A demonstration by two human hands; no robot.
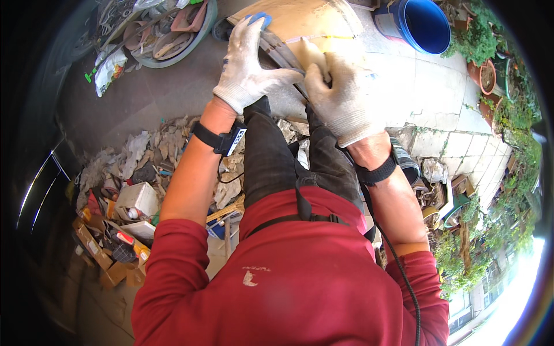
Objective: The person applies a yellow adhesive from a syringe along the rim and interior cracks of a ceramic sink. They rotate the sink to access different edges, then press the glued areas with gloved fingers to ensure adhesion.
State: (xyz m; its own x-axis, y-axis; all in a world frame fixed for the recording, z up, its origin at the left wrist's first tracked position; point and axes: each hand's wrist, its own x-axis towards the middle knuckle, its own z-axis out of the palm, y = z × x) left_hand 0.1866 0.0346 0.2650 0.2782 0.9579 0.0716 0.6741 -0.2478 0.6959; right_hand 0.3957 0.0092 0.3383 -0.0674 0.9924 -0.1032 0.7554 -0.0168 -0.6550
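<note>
My left hand (pixel 248 66), in a pale knit work glove, is spread, with its thumb stretched right and its fingers pointing away. Its fingertips meet a small blue patch (pixel 262 21) at the left corner of a large tan sheet-like piece (pixel 323 20) with a curved outline. I cannot tell whether this piece is board or sacking. Dark greyish strips (pixel 278 51) run along its near left side. My right hand (pixel 343 98), gloved alike, is curled over the near edge of the piece, close to the left thumb. What its fingers close on is hidden.
A blue bucket (pixel 426 26) stands at the far right, near potted plants (pixel 482 76). A round tub (pixel 210 23) full of scrap is at the far left. Rubble and broken pieces (pixel 156 147) lie around my legs, with cardboard boxes (pixel 95 242) at the left. A dark cord (pixel 398 259) hangs along my right side.
</note>
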